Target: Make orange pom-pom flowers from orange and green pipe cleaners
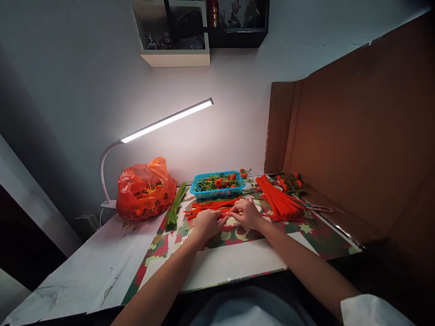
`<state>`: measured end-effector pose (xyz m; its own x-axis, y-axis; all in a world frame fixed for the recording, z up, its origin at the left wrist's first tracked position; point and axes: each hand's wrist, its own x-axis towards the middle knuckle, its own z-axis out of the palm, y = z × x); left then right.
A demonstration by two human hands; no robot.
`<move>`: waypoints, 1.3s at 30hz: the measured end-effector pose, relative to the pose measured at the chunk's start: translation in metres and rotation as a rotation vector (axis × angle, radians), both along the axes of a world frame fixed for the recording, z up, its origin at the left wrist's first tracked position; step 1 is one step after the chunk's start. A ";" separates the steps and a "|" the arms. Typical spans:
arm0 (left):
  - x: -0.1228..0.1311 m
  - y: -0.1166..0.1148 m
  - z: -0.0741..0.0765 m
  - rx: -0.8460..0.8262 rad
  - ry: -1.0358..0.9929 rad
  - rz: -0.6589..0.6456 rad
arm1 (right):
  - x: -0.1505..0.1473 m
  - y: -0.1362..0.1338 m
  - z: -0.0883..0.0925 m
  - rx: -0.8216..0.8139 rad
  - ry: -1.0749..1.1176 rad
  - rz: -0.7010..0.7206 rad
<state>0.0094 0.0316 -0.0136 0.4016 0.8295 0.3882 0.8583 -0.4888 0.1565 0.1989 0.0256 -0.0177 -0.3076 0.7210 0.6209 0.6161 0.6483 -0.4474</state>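
My left hand [208, 222] and my right hand [248, 214] meet over the middle of the table, thumbs and fingers pinched close together. Between them runs a thin orange-red pipe cleaner [268, 216], its far part showing to the right of my right hand. Just behind my hands lies a loose pile of orange-red pipe cleaners [200, 206]. A thick bundle of the same orange-red stems [280, 201] rests to the right, and a bundle of green pipe cleaners [176, 206] to the left. My fingertips partly hide the spot they grip.
A blue basket [217, 194] with green stems and orange flower heads stands at the back. An orange plastic bag [144, 190] sits left by a lit clamp lamp [166, 121]. More orange flowers [288, 182] and scissors [319, 208] lie right, beside a tall cardboard panel [353, 136].
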 end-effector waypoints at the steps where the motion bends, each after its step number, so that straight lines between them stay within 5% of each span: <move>1: 0.001 0.000 -0.001 -0.005 -0.008 0.023 | -0.001 0.000 -0.001 0.005 0.002 -0.009; 9: 0.007 -0.005 -0.002 -0.049 -0.207 0.165 | -0.018 -0.001 -0.010 0.008 0.158 -0.088; 16: 0.006 0.007 -0.012 -0.208 -0.493 0.077 | -0.026 0.001 -0.012 -0.146 0.417 -0.102; 28: -0.005 0.010 -0.010 -0.324 -0.686 -0.211 | -0.015 0.010 -0.006 -0.485 0.577 0.277; 39: -0.006 0.011 -0.014 -0.332 -0.708 -0.308 | -0.012 0.009 -0.004 -0.492 0.524 0.399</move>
